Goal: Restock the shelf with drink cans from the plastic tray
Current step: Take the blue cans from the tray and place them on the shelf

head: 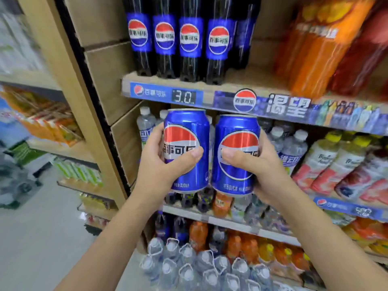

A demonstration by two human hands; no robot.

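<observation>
Blue aluminium cans, two of them, are held upright and side by side before the drinks shelving. The left can [186,127] is gripped by the left hand [159,166], thumb across the front and fingers curled behind; the right can [237,131] is gripped likewise by the right hand [270,171]. Both hang in the air just below the price strip [184,97] of the upper shelf [241,80] and in front of the water bottles [294,148]. Neither rests on a board yet, and the plastic tray is out of view. Likely hazards: the cans stand almost touching, so moving one forward may knock the other. Their rims sit close under the strip and could catch on it if raised carelessly. The smooth metal is held around its middle only, so a loosened thumb would let a can slip. Pushing in blind could topple the water bottles behind, and no open slot for cans is evident. Legible writing: each can bears the red, white and blue Pepsi globe with 百事可乐 across its band, while the small print near the base is too fine to read with confidence. The cola bottles [190,38] above carry the same emblem. The strip shows the logo, 百事可乐, the price 3.0 and large white characters 渴望. Lettering on the orange bottles [315,51] is blurred.
</observation>
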